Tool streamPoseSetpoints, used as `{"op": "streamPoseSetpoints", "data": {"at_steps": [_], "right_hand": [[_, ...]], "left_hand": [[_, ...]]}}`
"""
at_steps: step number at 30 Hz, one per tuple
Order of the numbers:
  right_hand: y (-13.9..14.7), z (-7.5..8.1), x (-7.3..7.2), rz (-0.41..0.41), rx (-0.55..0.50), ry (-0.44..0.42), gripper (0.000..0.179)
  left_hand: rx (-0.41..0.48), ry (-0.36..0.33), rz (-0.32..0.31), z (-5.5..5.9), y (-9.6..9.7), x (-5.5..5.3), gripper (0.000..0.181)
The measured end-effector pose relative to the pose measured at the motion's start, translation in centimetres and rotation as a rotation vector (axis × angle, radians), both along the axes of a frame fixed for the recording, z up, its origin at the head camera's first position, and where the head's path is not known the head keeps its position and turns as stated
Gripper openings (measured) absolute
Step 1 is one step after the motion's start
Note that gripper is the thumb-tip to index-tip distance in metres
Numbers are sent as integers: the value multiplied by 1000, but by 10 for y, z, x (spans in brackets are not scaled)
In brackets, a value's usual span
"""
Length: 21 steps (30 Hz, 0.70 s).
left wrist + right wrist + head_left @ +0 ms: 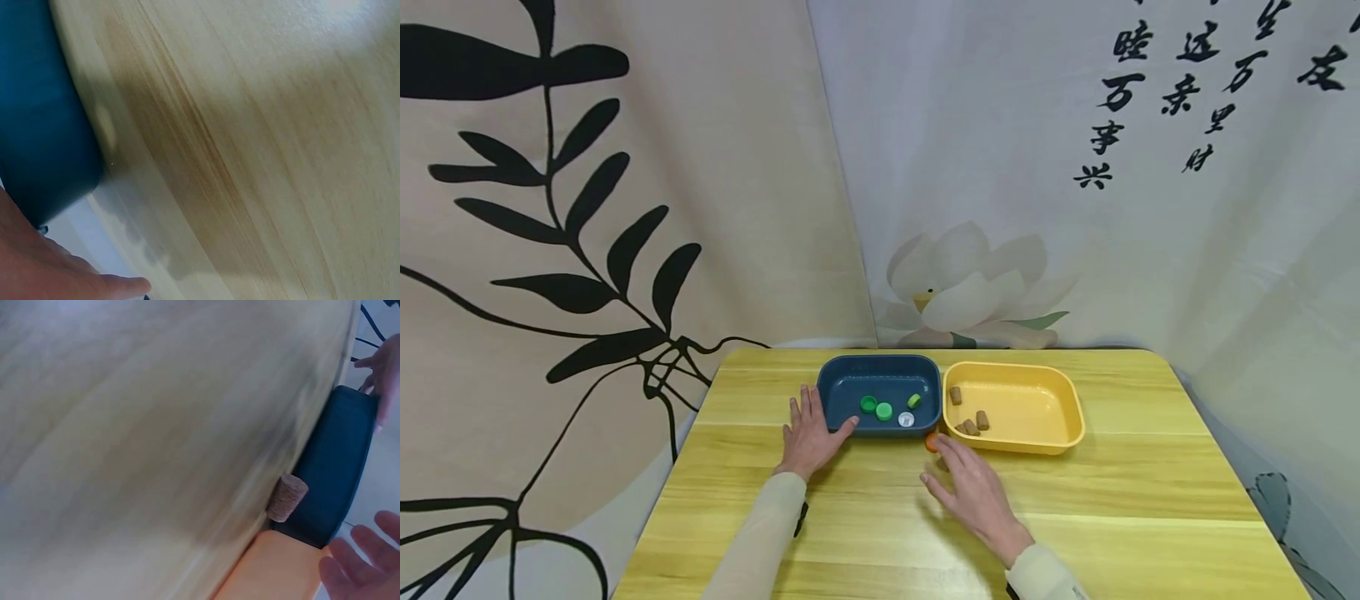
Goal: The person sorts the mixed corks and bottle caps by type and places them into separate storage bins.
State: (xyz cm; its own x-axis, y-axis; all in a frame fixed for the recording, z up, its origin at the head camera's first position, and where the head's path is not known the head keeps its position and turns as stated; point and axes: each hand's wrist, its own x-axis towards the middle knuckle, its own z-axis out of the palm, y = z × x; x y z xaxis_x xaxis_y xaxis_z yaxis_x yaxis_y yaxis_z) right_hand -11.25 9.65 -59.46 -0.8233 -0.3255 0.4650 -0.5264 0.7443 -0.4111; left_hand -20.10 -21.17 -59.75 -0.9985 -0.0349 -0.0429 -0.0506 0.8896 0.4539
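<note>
My left hand (pixel 808 442) is spread at the front left corner of a blue tray (pixel 880 363), thumb along its front rim. Inside that tray are several green bottle caps (pixel 883 412) and a white cap (pixel 906 419). To its right stands a yellow tray (pixel 1037 408) with several corks (pixel 982 420). My right hand (pixel 977 496) hovers before the meeting corners of the trays, thumb apart from the fingers. An orange cap (pixel 932 442) shows right at its fingertips. In the right wrist view, a cork (pixel 287 499) lies on the table against the blue tray.
The wooden table (pixel 1150 492) extends to the front and right of the trays. Behind it hangs a cloth backdrop (pixel 760 167) printed with leaves, a flower and writing.
</note>
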Motion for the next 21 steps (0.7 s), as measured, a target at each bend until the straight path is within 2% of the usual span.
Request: {"op": "streamPoseSetpoints", "data": {"at_steps": [11, 21], "right_hand": [[-6, -9, -1, -38, 112, -180, 69], [-15, -17, -12, -64, 195, -223, 75]], "left_hand": [[1, -11, -6, 0, -1, -1, 119], [-3, -10, 1, 2, 0, 1, 118]]}}
